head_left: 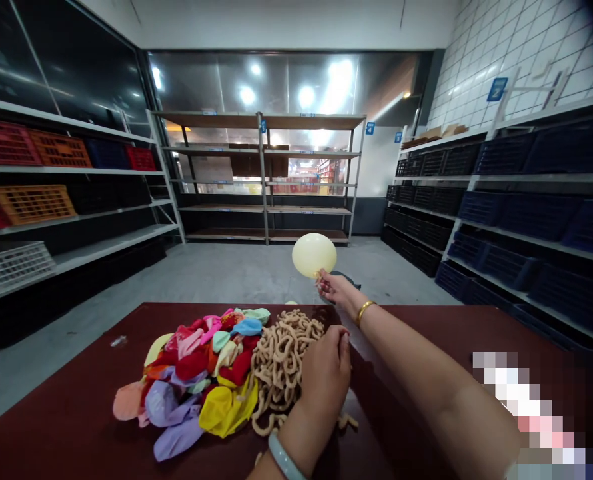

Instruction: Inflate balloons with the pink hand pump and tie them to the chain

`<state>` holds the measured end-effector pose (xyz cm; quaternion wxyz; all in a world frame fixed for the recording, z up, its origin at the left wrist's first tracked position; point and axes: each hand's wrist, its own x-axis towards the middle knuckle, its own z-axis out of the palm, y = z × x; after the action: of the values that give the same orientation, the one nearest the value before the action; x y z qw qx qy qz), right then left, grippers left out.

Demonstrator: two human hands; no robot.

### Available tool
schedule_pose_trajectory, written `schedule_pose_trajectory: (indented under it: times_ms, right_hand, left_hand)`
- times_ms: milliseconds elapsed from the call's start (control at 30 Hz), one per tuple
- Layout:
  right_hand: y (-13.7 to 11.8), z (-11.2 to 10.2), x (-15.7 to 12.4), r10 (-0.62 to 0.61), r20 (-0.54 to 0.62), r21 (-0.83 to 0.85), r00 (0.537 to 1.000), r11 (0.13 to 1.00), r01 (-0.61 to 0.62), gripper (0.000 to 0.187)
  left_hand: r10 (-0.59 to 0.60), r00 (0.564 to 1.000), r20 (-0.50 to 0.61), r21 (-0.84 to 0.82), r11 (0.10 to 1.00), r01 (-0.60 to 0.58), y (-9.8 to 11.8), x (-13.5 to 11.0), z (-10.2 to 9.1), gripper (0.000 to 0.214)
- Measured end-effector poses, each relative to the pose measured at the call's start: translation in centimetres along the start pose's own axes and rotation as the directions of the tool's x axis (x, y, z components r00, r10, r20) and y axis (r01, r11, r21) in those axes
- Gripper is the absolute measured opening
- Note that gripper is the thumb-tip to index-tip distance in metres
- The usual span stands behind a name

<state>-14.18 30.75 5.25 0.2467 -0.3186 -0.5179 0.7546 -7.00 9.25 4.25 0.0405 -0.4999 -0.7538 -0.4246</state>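
Observation:
A pale yellow inflated balloon (314,255) is held up past the far edge of the table, its neck pinched in the fingers of my right hand (332,287). That arm stretches forward and wears a gold bracelet. Closer in, my left hand (327,363) is closed over the table, beside a heap of tan, curled, tube-like pieces (284,353); whatever its fingers may hold is hidden. To the left of that heap lies a pile of limp, deflated balloons (196,363) in red, pink, purple, yellow, orange, green and blue.
The dark red table (91,393) spans the foreground, with a small clear plastic scrap (118,341) at its left. Beyond the floor stands a metal rack (264,180). Shelves with coloured crates (34,203) line the left, and dark blue crates (541,220) fill the right shelves.

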Motion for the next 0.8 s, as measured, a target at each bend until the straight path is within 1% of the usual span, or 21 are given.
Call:
schedule_pose_trajectory:
  times_ms: [67,133,233,300,400,433,467,500,533,567,600,633,667,700,733,800]
  right_hand:
    - [-0.6,0.2,0.5,-0.057,0.027,-0.077,0.998,0.995,0.059,0.033]
    - [-0.6,0.2,0.1,-0.115,0.078,-0.161,0.99,0.979,0.126,0.028]
    - [0.1,0.2,-1.9,-0.172,0.235,-0.276,0.957,0.932,0.235,0.019]
    - [0.6,0.3,-3.9,-0.178,0.37,-0.333,0.912,0.891,0.309,0.017]
    - [1.1,0.5,-6.8,-0.15,0.548,-0.377,0.823,0.834,0.403,0.013]
    - [1.3,0.6,-7.6,-0.155,0.613,-0.378,0.775,0.804,0.46,0.013]
    - [1.4,0.6,-8.2,-0.176,0.683,-0.374,0.709,0.75,0.546,0.016]
    - [1.5,0.7,-8.7,-0.2,0.749,-0.364,0.631,0.672,0.645,0.021]
    - [1.6,0.7,-9.1,-0.222,0.805,-0.35,0.55,0.571,0.742,0.027]
    - [1.7,0.8,-9.3,-0.237,0.845,-0.337,0.479,0.459,0.822,0.034]
    - [1.9,0.8,-9.6,-0.247,0.869,-0.331,0.429,0.355,0.874,0.038]
    - [2.0,0.9,-9.8,-0.252,0.879,-0.335,0.404,0.277,0.901,0.039]
    - [2.1,1.0,-10.0,-0.256,0.886,-0.337,0.387,0.218,0.916,0.039]
    - [2.2,1.1,-10.2,-0.263,0.889,-0.338,0.375,0.175,0.925,0.038]
    - [2.2,1.2,-10.4,-0.274,0.889,-0.338,0.368,0.15,0.929,0.04]
    - [2.1,1.5,-10.9,-0.304,0.876,-0.345,0.374,0.146,0.927,0.046]
  left_hand:
    - [0.005,1.0,-0.008,-0.009,1.0,-0.005,-0.2,0.1,0.0,0.026]
    - [0.023,1.0,-0.018,-0.032,0.999,-0.024,-0.2,0.1,-0.1,0.025]
    - [0.088,0.996,-0.018,-0.076,0.993,-0.089,0.2,-0.3,-0.1,0.024]
    - [0.15,0.989,-0.001,-0.107,0.983,-0.149,0.7,-0.7,-0.3,0.024]
    - [0.277,0.96,0.04,-0.168,0.949,-0.267,1.5,-1.3,-0.5,0.024]
    - [0.323,0.945,0.05,-0.189,0.932,-0.309,1.7,-1.5,-0.6,0.024]
    - [0.364,0.93,0.056,-0.204,0.916,-0.346,1.9,-1.7,-0.7,0.024]
    - [0.399,0.915,0.06,-0.214,0.901,-0.378,2.1,-1.8,-0.7,0.024]
    - [0.424,0.903,0.062,-0.217,0.889,-0.403,2.2,-1.9,-0.7,0.025]
    - [0.442,0.895,0.063,-0.217,0.881,-0.42,2.3,-2.0,-0.7,0.025]
    - [0.452,0.89,0.063,-0.213,0.877,-0.43,2.3,-2.0,-0.7,0.025]
    - [0.458,0.887,0.06,-0.207,0.875,-0.437,2.4,-2.0,-0.7,0.025]
    - [0.46,0.886,0.053,-0.199,0.875,-0.442,2.4,-2.1,-0.7,0.025]
    - [0.461,0.886,0.046,-0.192,0.875,-0.445,2.4,-2.1,-0.7,0.025]
    - [0.46,0.887,0.042,-0.185,0.876,-0.446,2.4,-2.1,-0.7,0.024]
    - [0.459,0.888,0.036,-0.174,0.878,-0.447,2.4,-2.1,-0.6,0.024]
